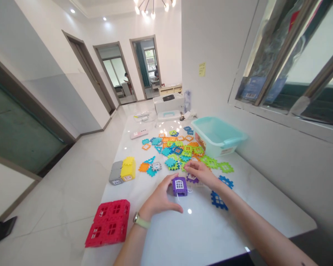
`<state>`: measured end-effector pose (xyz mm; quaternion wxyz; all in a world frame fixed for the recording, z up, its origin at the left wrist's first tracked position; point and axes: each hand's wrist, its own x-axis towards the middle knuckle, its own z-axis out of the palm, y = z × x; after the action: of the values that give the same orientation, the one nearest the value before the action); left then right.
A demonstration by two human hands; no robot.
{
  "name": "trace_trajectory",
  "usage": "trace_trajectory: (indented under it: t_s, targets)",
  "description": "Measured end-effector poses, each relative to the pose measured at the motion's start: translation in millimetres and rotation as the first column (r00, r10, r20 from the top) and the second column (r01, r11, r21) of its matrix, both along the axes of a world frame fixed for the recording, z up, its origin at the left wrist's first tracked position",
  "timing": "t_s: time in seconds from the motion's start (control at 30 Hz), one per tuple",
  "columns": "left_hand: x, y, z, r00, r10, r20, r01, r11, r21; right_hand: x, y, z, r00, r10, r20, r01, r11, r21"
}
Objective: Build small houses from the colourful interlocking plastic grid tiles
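A small purple box of interlocking panels with a white window (180, 183) stands on the white table. My left hand (162, 195) curves around its left side, fingertips at its upper edge and thumb spread away below it. Just right of the box, my right hand (199, 172) has its fingertips drawn together; what is between them, if anything, is too small to make out. Partly hidden under that hand lies a purple panel (192, 178). Beyond both hands spreads a pile of orange, green and blue notched panels (178, 150).
At left are a red panel block (111, 223) and a joined grey and yellow block (128, 169). A turquoise bin (218, 136) stands by the wall. Blue panels (219, 200) lie near my right forearm. Farther back are a pink box (139, 134) and a white box (168, 102).
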<state>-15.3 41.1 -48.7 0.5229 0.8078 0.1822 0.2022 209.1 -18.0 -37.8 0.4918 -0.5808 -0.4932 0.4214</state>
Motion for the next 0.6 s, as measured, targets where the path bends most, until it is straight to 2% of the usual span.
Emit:
trace_trajectory:
  t_s: [0.1, 0.2, 0.33, 0.43, 0.5, 0.6]
  targets:
    - [2, -4, 3.5, 0.999, -0.011, -0.040, 0.013, 0.998, 0.054, 3, 1, 0.8, 0.993, -0.116, 0.033, 0.115, 0.993, 0.019]
    - [7, -9, 1.2, 0.995, 0.078, -0.067, -0.076, 0.997, 0.034, 3, 2, -1.2, 0.986, -0.145, 0.083, 0.140, 0.988, 0.059]
    - [10, -8, -4.3, 0.982, 0.172, 0.076, -0.157, 0.974, -0.165, -1, 2, -4.9, 0.978, -0.154, 0.141, 0.138, 0.984, 0.114]
    - [10, -4, -5.8, 0.943, 0.237, 0.235, -0.147, 0.927, -0.344, -1, 2, -5.1, 0.982, -0.139, 0.127, 0.122, 0.984, 0.128]
    - [10, -2, -6.2, 0.917, 0.275, 0.288, -0.132, 0.892, -0.433, -2, 1, -2.5, 0.985, -0.122, 0.122, 0.106, 0.986, 0.125]
    - [10, -4, -8.1, 0.904, 0.319, 0.285, -0.173, 0.882, -0.439, -8, -4, 4.4, 0.992, -0.038, 0.116, 0.024, 0.993, 0.117]
